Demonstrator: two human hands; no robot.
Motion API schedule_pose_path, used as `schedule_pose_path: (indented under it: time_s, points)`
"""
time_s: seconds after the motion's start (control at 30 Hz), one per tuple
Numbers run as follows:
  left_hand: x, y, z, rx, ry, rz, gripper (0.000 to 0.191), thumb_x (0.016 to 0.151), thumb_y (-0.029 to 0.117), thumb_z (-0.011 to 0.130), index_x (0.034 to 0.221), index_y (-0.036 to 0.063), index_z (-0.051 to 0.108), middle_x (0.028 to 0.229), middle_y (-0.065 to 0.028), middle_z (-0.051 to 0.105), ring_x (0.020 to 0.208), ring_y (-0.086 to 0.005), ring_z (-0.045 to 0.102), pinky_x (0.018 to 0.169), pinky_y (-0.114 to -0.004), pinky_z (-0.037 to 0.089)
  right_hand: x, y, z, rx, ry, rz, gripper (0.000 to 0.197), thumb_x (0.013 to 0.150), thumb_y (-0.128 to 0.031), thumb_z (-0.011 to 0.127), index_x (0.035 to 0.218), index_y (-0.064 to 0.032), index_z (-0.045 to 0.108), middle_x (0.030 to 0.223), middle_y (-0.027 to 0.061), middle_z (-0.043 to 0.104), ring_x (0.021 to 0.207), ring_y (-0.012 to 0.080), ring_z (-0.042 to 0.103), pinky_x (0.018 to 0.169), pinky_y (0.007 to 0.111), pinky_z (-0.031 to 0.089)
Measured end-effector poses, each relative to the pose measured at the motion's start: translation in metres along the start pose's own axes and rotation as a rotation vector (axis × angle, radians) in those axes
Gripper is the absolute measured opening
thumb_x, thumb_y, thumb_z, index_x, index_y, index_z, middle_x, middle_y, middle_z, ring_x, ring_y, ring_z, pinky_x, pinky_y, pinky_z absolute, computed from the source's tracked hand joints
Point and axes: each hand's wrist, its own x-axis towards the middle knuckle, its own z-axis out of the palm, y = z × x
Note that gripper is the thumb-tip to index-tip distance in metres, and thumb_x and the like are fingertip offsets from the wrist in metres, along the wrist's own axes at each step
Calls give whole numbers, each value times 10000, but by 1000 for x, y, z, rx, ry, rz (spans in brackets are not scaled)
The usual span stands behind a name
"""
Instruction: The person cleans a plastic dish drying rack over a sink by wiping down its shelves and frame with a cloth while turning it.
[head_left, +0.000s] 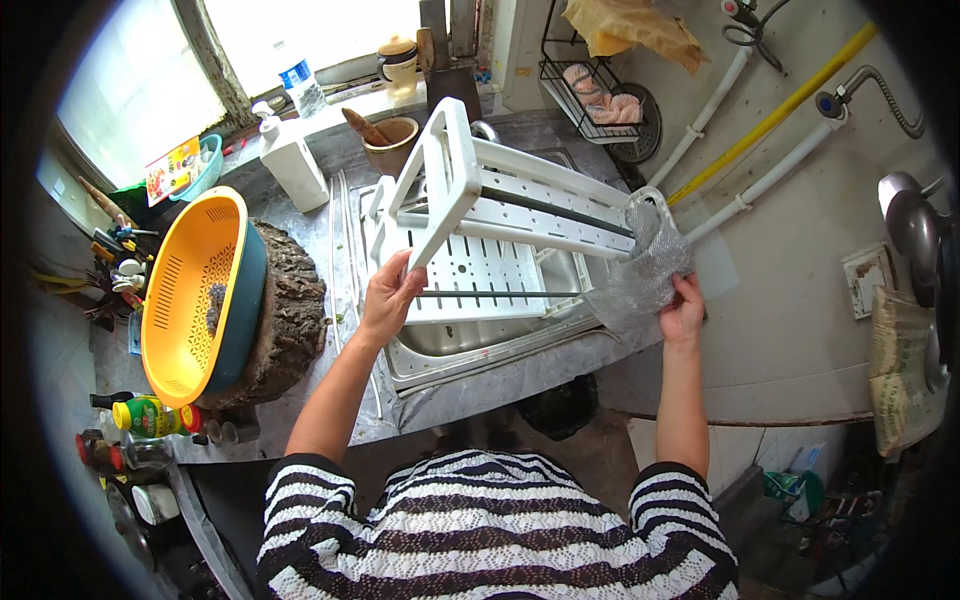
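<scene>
A white plastic rack with perforated shelves (480, 274) is held tilted above a stainless steel sink (450, 337). My left hand (394, 296) grips the near left corner of its frame, thumb and fingers pinching the white bar. At the rack's right end, my right hand (681, 307) holds a grey mesh cloth (641, 277), which drapes over the end frame and part of the bars. Dark rods run lengthwise along the rack. Part of the right end frame is hidden under the cloth.
Left of the sink, a yellow colander in a teal basin (169, 300) leans on a wooden stump (289, 315). Behind stand a white pump bottle (292, 161) and a brown pot (394, 150). Pipes (780, 176) line the right wall. Jars (146, 454) lie at the lower left.
</scene>
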Motion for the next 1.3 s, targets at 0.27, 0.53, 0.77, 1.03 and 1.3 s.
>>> schedule_pose_path:
  time_s: [0.27,0.53,0.77,1.03,1.3]
  points:
    - [1,-8,-2,238,75,84,412,842,407,406,712,28,503,550,24,403,481,-40,371,431,-182,292,-7,8,43,-298,-415,23,308,647,74,513,935,-34,525,794,-8,535,693,107,524,646,225,429]
    - [-3,3,-1,452,53,84,232,821,215,496,851,-8,549,663,-38,514,608,-97,487,567,-226,405,6,113,30,-318,-277,269,267,636,104,518,860,-37,547,799,32,560,757,134,532,675,237,427]
    - [-8,12,-7,83,70,-185,320,787,251,519,999,11,517,877,-53,560,827,-116,517,750,-241,393,86,229,49,378,111,285,281,808,-188,437,1067,-80,451,1065,71,487,970,214,477,841,343,407]
    - [22,16,-21,52,79,-393,387,842,243,445,1147,6,420,1052,-87,506,959,-135,474,823,-258,368,78,207,144,671,-245,492,341,829,-269,414,1109,-75,437,1118,93,470,1034,243,443,899,397,364]
    - [72,33,12,227,-133,-607,424,744,204,564,1106,11,458,917,-92,561,760,-116,537,640,-220,433,47,217,165,550,-179,657,355,828,-251,425,1122,-51,427,1125,102,465,1053,250,427,925,405,336]
